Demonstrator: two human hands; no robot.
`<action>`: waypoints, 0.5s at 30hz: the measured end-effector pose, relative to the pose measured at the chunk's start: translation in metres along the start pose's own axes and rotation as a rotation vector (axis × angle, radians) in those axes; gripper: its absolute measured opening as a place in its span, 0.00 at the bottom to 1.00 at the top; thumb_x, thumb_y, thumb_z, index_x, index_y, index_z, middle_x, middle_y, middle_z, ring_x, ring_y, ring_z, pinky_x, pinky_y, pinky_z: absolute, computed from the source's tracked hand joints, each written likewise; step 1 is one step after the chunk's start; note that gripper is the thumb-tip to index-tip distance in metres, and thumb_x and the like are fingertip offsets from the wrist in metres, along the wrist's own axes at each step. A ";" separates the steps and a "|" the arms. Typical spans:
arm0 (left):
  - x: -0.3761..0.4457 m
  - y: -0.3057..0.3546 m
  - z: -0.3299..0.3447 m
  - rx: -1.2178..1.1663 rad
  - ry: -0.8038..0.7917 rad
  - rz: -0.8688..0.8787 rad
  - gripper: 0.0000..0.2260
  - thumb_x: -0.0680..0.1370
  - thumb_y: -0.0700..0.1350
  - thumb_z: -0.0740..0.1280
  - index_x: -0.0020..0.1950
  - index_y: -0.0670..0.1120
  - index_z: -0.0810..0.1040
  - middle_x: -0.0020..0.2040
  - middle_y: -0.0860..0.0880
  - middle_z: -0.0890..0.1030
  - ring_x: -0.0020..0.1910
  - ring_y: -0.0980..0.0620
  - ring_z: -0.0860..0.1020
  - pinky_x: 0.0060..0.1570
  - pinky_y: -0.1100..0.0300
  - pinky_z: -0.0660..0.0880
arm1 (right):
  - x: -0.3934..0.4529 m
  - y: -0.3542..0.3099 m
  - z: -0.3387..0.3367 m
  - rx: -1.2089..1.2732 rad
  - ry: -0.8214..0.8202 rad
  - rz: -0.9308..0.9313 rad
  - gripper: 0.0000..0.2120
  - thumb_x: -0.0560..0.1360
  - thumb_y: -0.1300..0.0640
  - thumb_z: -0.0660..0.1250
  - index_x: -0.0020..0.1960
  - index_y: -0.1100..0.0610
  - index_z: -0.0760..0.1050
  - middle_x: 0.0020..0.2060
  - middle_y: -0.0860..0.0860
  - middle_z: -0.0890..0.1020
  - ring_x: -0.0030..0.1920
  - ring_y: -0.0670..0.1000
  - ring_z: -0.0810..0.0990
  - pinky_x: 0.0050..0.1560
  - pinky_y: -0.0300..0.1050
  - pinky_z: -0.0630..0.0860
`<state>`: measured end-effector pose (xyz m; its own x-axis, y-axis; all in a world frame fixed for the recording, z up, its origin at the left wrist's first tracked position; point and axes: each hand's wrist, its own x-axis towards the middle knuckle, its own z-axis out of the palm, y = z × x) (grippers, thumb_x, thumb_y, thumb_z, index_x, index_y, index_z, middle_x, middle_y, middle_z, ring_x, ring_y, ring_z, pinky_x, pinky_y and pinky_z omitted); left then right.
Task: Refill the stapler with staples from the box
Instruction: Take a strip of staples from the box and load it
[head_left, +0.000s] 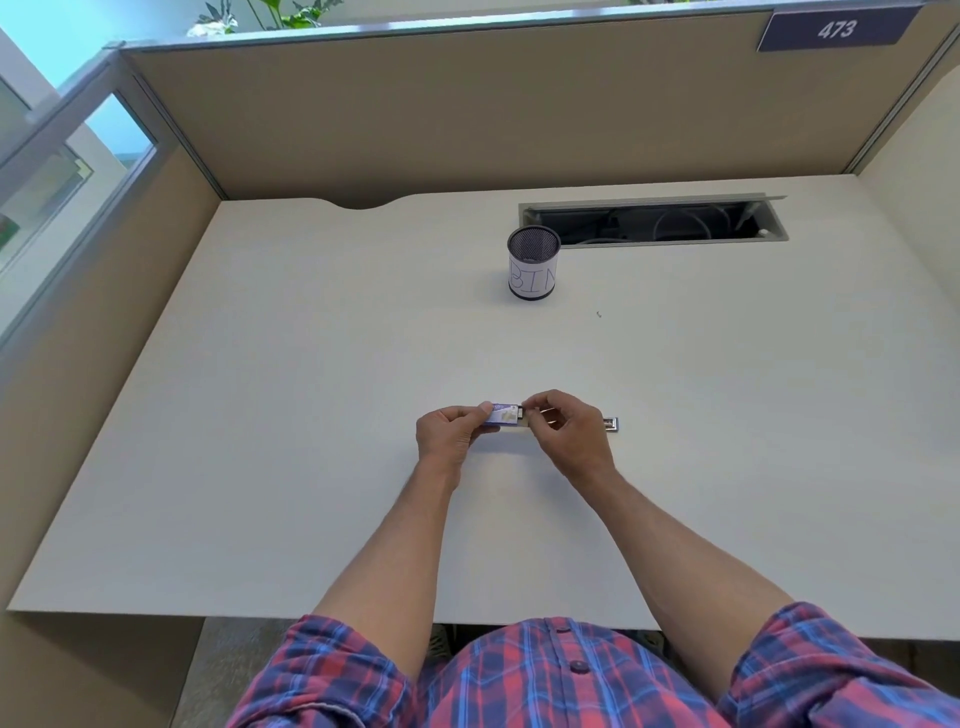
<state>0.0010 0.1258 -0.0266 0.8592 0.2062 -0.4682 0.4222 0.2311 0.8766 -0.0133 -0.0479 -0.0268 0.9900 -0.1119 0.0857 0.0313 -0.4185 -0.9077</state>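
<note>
Forearms in rolled plaid sleeves (332, 670) reach over the near edge of the desk (260, 467) and meet at mid-desk. Left hand (451, 430) grips the small purple-and-white staple box (501, 414) by its left end, fingers curled round it, holding it level just above the desktop. Right hand (566, 434) pinches at the box's right end, thumb and forefinger closed on what appears to be the inner tray or flap; whether a strip of staples is already between the fingertips cannot be told. Behind the right hand lies the stapler (609, 424), mostly hidden, only its metal end showing to the right; whether it is opened for loading cannot be told.

Progress, as judged: early stage. Box is in hand and being opened or drawn from; no staples are seen free, and loading and closing the stapler remain.

Farther back stands a mesh cup labelled "BIN" (533, 264), then a cable slot (654, 221) and the partition wall (467, 114).
</note>
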 end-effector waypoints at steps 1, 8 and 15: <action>0.001 0.000 0.000 0.008 0.004 0.001 0.05 0.74 0.36 0.77 0.40 0.35 0.85 0.40 0.37 0.85 0.35 0.46 0.85 0.45 0.58 0.81 | 0.000 0.001 -0.001 -0.039 0.004 -0.043 0.09 0.73 0.66 0.70 0.45 0.53 0.84 0.42 0.47 0.85 0.38 0.45 0.83 0.38 0.35 0.76; 0.004 -0.002 0.000 0.017 0.021 -0.021 0.05 0.74 0.37 0.77 0.39 0.37 0.85 0.37 0.39 0.86 0.34 0.46 0.84 0.49 0.56 0.82 | 0.000 0.006 -0.004 -0.226 -0.004 -0.254 0.08 0.71 0.71 0.73 0.45 0.60 0.86 0.42 0.53 0.78 0.38 0.53 0.80 0.38 0.44 0.81; 0.007 -0.003 0.000 0.017 0.026 -0.036 0.06 0.74 0.37 0.77 0.39 0.36 0.85 0.35 0.40 0.85 0.33 0.48 0.84 0.47 0.57 0.82 | -0.001 0.004 -0.005 -0.230 -0.029 -0.228 0.08 0.73 0.70 0.72 0.47 0.61 0.86 0.42 0.53 0.80 0.36 0.53 0.80 0.39 0.46 0.81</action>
<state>0.0053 0.1265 -0.0324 0.8356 0.2232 -0.5020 0.4577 0.2225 0.8608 -0.0145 -0.0537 -0.0287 0.9648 0.0323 0.2611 0.2237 -0.6229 -0.7496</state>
